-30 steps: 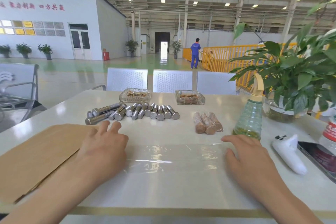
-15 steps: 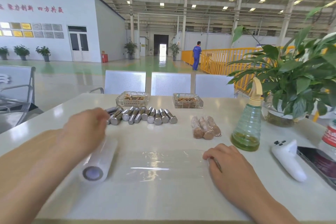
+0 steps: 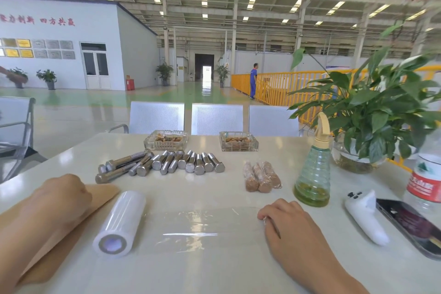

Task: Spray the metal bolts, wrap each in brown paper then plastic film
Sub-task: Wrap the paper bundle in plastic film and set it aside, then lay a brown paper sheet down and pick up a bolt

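Several bare metal bolts (image 3: pixel 167 164) lie in a row at the middle of the white table (image 3: pixel 214 270). Three bolts wrapped in brown paper and film (image 3: pixel 261 178) lie to their right. A green spray bottle (image 3: pixel 312 174) stands further right. A roll of plastic film (image 3: pixel 119 224) lies near me, with a clear sheet (image 3: pixel 198 224) pulled out from it to the right. My right hand (image 3: pixel 288 224) pinches that sheet's right end with curled fingers. My left hand (image 3: pixel 59 196) is over the brown paper (image 3: pixel 102 194), left of the roll; its fingers are hidden.
Two glass dishes (image 3: pixel 164 142) (image 3: pixel 238 142) stand behind the bolts. At the right are a potted plant (image 3: pixel 381 114), a water bottle (image 3: pixel 424 181), a phone (image 3: pixel 410 224) and a white device (image 3: pixel 365 217). Chairs (image 3: pixel 217 119) line the far edge.
My left hand left the film roll and moved left onto the brown paper. My right hand went from flat on the film to pinching its end, having slid left a little.
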The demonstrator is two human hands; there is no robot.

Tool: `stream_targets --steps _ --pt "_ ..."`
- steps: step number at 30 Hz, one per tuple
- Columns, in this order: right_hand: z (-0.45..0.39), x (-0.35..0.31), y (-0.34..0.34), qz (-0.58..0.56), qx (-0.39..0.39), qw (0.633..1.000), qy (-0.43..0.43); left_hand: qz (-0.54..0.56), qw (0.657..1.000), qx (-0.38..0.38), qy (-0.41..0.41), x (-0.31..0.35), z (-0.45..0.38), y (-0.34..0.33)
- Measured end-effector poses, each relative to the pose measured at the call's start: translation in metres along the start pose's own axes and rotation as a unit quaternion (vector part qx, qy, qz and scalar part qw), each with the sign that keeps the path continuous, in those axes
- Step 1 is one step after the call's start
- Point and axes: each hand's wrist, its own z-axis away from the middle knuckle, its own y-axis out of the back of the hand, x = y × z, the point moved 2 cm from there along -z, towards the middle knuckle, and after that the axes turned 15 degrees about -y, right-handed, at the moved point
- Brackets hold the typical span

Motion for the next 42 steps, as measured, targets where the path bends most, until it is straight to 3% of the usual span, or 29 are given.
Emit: stream_targets --steps 2,9,14,25,33,35,37,42 --pt "-0.001 -0.001 0.0 0.0 0.001 1.0 0.0 -0.013 1.0 0.02 0.011 0.004 -0.003 0.004" --pt "-0.003 0.0 0.0 -0.007 0.0 1.0 0.002 -0.109 0.993 -0.038 -0.032 0.021 0.002 -0.009" --pt "-0.002 0.001 0.0 -0.014 0.002 1.0 -0.001 -0.037 0.999 -0.007 -0.022 0.009 -0.002 -0.012" --pt "-0.001 0.001 0.0 -0.019 0.002 1.0 -0.004 -0.024 0.999 0.004 -0.028 -0.005 -0.003 -0.019" --pt "-0.001 0.001 0.001 -0.012 0.005 1.0 -0.007 0.046 0.992 0.121 -0.004 0.042 0.033 0.017" --pt "-0.001 0.001 0.0 -0.013 0.005 1.0 -0.007 0.058 0.979 0.186 -0.062 0.073 0.048 0.035" --pt "-0.001 0.002 0.0 -0.013 0.004 1.0 -0.01 0.112 0.959 0.195 -0.173 0.118 0.062 0.051" --pt "-0.001 0.005 -0.002 -0.022 -0.002 1.0 -0.008 0.17 0.891 0.013 -0.421 0.216 0.103 0.051"
